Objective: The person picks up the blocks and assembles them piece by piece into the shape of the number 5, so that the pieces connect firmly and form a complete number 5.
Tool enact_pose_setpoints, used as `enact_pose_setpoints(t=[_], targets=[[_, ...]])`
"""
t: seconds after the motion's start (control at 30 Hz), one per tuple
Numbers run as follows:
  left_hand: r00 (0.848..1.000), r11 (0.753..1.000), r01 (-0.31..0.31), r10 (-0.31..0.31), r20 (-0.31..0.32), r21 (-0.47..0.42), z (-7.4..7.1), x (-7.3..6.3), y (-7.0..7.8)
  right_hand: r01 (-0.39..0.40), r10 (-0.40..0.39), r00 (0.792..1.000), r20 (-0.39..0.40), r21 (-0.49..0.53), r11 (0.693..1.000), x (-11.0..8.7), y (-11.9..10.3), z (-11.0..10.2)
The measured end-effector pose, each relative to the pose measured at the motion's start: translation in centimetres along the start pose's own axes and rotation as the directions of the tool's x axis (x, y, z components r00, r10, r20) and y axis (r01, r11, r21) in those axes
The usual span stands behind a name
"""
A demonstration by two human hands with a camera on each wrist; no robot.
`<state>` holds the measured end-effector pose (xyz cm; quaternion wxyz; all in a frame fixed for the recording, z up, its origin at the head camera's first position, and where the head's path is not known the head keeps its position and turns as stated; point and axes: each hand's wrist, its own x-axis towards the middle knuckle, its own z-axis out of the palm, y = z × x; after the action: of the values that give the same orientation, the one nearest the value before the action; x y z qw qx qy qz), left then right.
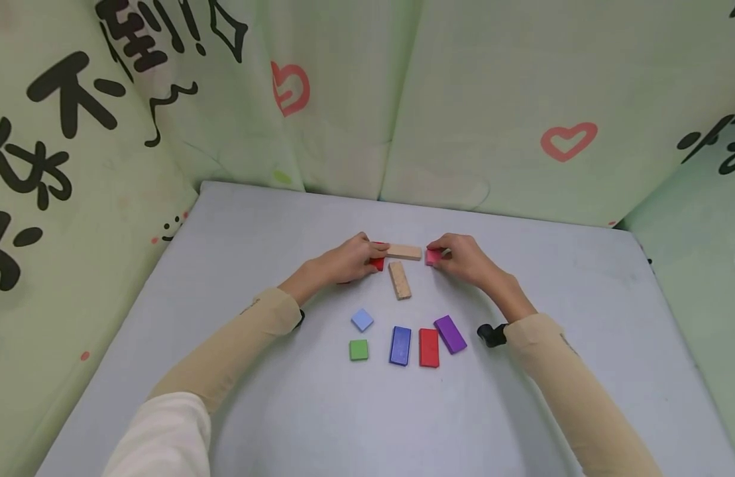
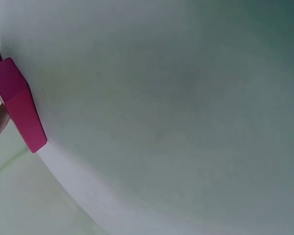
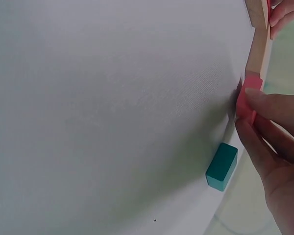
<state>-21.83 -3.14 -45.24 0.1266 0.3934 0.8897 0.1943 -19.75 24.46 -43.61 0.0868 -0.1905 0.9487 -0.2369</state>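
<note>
My left hand (image 1: 358,257) grips a red block (image 1: 377,264) at the left end of a long plain wooden block (image 1: 405,252). At its right end, my right hand (image 1: 465,258) pinches a pink-red block (image 1: 431,257) between thumb and fingers, seen closer as the pink block (image 3: 248,98) in the right wrist view. A second wooden block (image 1: 399,281) lies just in front of the long one. Beside the left fingers, a magenta block (image 2: 24,112) shows in the left wrist view; the hand mostly hides it from the head view.
Nearer my body lie a light blue block (image 1: 362,320), a green block (image 1: 358,350), a blue block (image 1: 400,346), a red block (image 1: 429,348) and a tilted purple block (image 1: 450,334). A teal block (image 3: 222,166) stands near the right hand. Printed curtains surround the white table (image 1: 283,424).
</note>
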Motion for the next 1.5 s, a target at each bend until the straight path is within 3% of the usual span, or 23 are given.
enact_pose_setpoints(t=[0.7, 1.5], targets=[[1.000, 1.000, -0.008, 0.008, -0.012, -0.018, 0.59, -0.17, 0.05, -0.033, 0.033, 0.999, 0.038, 0.010, 0.999, 0.73, -0.36, 0.60], [0.999, 1.000, 0.006, -0.006, -0.039, -0.014, 0.39, -0.25, 0.15, -0.019, 0.020, 1.000, -0.010, 0.010, 1.000, 1.08, -0.53, 0.79]])
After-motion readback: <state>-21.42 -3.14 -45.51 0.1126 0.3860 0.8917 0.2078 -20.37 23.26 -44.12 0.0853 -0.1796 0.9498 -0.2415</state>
